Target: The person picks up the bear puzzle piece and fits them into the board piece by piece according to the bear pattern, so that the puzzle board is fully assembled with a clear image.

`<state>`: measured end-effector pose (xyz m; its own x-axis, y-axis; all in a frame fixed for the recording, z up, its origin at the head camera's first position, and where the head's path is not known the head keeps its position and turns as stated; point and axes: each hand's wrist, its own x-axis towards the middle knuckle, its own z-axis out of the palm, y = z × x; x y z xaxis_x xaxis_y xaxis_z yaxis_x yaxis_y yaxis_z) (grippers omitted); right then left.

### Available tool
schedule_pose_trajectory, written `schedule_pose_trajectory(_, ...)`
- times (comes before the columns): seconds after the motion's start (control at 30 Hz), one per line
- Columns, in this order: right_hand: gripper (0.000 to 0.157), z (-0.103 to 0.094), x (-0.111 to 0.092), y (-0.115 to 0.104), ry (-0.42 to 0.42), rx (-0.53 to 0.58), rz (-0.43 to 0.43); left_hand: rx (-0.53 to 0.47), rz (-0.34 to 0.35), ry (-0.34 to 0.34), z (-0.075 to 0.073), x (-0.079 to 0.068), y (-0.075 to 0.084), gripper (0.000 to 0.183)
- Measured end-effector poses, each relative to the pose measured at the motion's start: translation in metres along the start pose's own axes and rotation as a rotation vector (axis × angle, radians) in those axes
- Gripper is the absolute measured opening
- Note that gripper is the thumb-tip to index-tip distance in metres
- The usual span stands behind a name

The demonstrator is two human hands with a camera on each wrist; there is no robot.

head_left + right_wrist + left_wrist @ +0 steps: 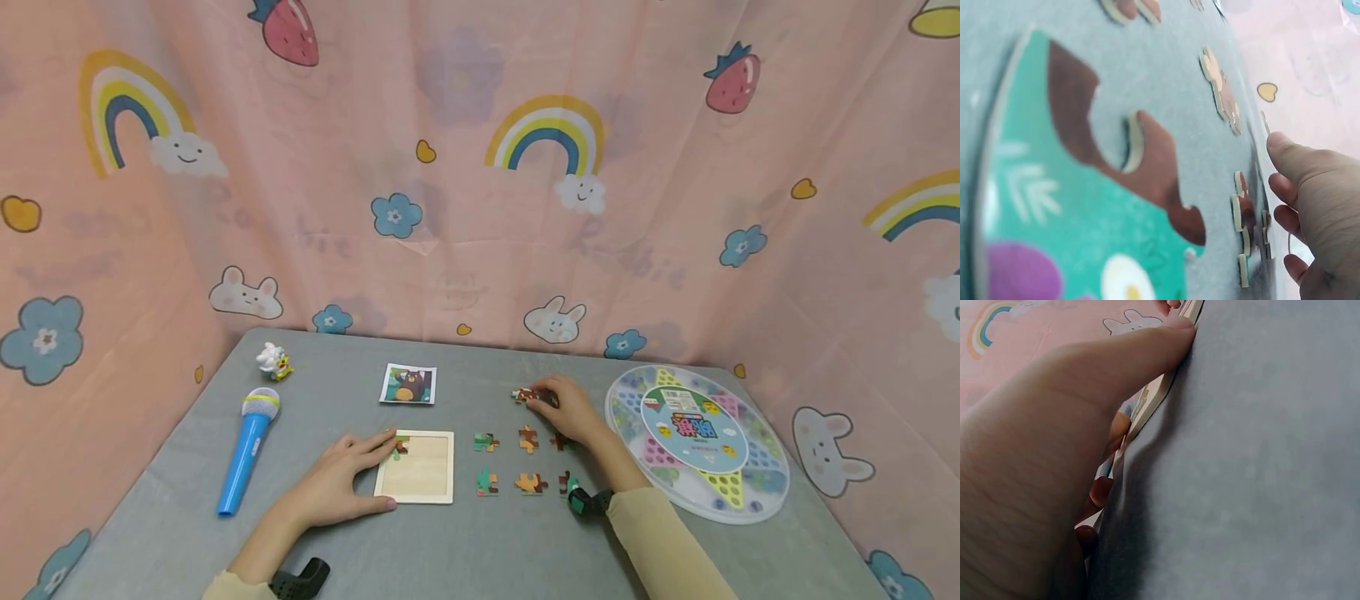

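- Pink curtain [465,267], printed with rainbows, rabbits, strawberries and flowers, hangs beyond both hands; a grey desk [450,554] lies under them.
- Left hand [348,475]: clamped on the left side of a pale wooden tray [420,479], its thumb on the near edge and its forefinger by the far left corner.
- Just beside that forefinger, inside the tray's far left corner, sits a green and brown corner piece [402,451].
- Right hand [573,412]: forefinger and thumb come together at the edge of a brown piece [522,396] on its left; whether they pinch it, I cannot tell.
- Under the right hand's fingers lies a dark piece [551,399], partly hidden.
- Nearer the person than the right hand, two rows of loose pieces [531,483], three in each, are spread between its wrist and the tray.
- Beyond the left hand, past the tray's far edge, is a bear card [408,385].
- Left of the left hand lies a blue microphone [246,467], with a small white and yellow toy [273,362] past its head.
- Right of the right hand, near its forearm, rests a round game board [693,425] with coloured triangles.
- Each wrist wears a black band [300,579] by a beige sleeve [660,533].
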<state>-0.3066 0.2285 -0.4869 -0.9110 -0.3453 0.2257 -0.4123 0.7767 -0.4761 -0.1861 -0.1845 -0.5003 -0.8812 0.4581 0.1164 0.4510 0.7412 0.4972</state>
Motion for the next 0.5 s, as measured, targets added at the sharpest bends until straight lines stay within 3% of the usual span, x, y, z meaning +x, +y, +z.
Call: schedule_pose_trajectory(0.5,0.031,-0.006,-0.003,-0.024,0.046,0.055,-0.012,-0.002,-0.001,0.005,0.0,-0.001,-0.001,0.09)
